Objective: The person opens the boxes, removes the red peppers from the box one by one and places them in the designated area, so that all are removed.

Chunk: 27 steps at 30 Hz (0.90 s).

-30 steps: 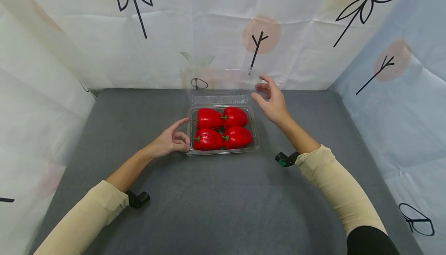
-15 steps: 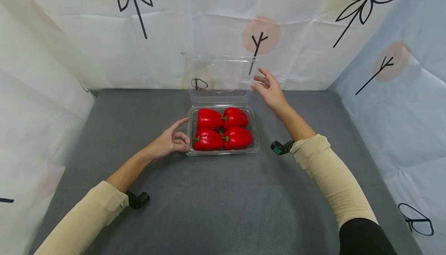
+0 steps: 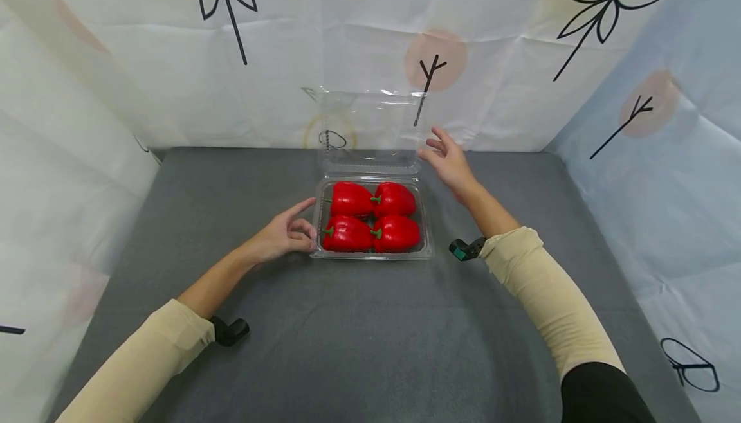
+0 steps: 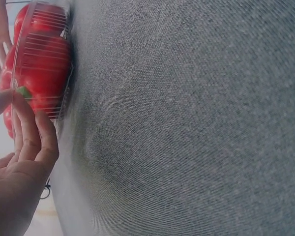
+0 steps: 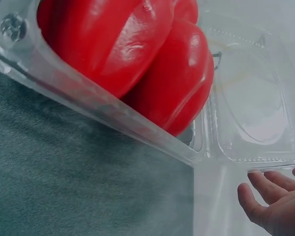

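Note:
A clear plastic clamshell container (image 3: 373, 256) stands on the grey table with its lid (image 3: 370, 162) raised and leaning back. Inside the base sit several red bell peppers (image 3: 348, 234) with green stems. At the container's left side, my left hand (image 3: 283, 233) holds the rim between thumb and fingers; the left wrist view shows the fingertips (image 4: 20, 101) on that rim. Beside the lid's right edge is my right hand (image 3: 454, 162), fingers spread and slightly bent. In the right wrist view its fingertips (image 5: 258, 179) are at the lid's edge; whether they touch is unclear.
The grey table (image 3: 370, 339) extends on all sides of the container. Behind it hangs a white patterned cloth (image 3: 370, 24), close to the raised lid. More cloth (image 3: 671, 172) borders the right side.
The lid has swung farther back, rising first and then leaning toward the rear cloth. My right hand has followed along its right edge, while my left hand stays at the rim.

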### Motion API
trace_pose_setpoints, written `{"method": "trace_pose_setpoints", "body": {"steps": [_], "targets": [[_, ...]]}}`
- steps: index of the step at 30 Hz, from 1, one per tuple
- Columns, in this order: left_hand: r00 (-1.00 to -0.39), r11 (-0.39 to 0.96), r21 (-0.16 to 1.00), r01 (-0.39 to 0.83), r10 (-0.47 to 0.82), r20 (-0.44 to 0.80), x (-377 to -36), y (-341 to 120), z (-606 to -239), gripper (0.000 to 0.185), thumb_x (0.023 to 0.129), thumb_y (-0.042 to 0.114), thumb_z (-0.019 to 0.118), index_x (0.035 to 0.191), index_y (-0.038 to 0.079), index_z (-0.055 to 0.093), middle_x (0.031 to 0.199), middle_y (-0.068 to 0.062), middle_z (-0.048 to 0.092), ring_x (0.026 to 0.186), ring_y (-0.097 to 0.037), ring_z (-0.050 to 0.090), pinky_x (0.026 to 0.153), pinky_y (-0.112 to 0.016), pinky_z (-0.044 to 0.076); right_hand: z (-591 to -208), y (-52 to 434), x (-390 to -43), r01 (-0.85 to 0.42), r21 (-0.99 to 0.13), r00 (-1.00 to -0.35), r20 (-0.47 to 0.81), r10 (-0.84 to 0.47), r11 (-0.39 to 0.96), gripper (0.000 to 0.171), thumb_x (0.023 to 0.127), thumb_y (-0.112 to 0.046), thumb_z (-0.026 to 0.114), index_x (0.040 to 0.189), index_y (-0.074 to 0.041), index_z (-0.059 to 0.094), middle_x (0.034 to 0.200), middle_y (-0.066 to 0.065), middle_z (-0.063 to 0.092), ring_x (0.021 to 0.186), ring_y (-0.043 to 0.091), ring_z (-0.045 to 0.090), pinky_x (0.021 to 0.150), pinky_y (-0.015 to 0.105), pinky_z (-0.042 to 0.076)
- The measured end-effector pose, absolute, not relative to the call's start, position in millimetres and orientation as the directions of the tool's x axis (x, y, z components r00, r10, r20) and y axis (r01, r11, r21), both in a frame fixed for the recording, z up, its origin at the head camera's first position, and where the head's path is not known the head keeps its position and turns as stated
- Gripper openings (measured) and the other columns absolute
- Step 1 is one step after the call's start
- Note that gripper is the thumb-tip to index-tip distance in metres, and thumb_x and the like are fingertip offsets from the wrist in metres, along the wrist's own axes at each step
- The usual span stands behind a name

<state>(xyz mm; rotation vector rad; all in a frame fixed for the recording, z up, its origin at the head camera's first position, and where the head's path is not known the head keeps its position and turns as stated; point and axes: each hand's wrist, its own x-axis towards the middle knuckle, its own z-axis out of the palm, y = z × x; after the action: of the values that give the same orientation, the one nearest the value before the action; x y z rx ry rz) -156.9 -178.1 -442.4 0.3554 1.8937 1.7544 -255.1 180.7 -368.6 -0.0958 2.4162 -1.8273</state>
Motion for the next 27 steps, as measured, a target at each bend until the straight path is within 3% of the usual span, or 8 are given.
{"method": "trace_pose_setpoints", "body": {"steps": [12,21,27], "targets": [[-0.821,0.119,0.979,-0.168,0.532,-0.206,-155,-176,-443,0.095,0.087,-0.009,0.066,0.160,0.012,0.011,0.096,-0.010,0.060,0.080,-0.018,0.066,0.079,-0.028,0.055,-374,183,-253,0.018,-0.947,-0.984,-0.073,-0.162,0.319,0.077,0.098,-0.015,0.058,0.161,-0.013,0.013,0.158,0.022,0.028,0.141,0.034,0.038,0.114,0.046,0.030],[-0.818,0.138,0.975,-0.173,0.531,-0.220,-155,-176,-443,0.094,0.087,-0.008,0.066,0.160,0.013,0.010,0.095,-0.010,0.060,0.080,-0.018,0.067,0.080,-0.028,0.055,-376,191,-241,-0.074,-0.912,-0.970,-0.027,-0.240,0.404,0.089,0.093,-0.016,0.069,0.161,-0.013,0.012,0.160,0.020,0.024,0.145,0.036,0.029,0.111,0.053,0.033],[-0.822,0.135,0.976,-0.173,0.526,-0.218,-154,-175,-443,0.093,0.088,-0.008,0.066,0.160,0.013,0.011,0.095,-0.011,0.060,0.079,-0.019,0.067,0.079,-0.028,0.055,-380,198,-235,-0.117,-0.934,-0.950,0.006,-0.313,0.337,0.086,0.090,-0.012,0.073,0.159,-0.014,0.022,0.157,0.016,0.033,0.141,0.035,0.037,0.109,0.052,0.036]]}}
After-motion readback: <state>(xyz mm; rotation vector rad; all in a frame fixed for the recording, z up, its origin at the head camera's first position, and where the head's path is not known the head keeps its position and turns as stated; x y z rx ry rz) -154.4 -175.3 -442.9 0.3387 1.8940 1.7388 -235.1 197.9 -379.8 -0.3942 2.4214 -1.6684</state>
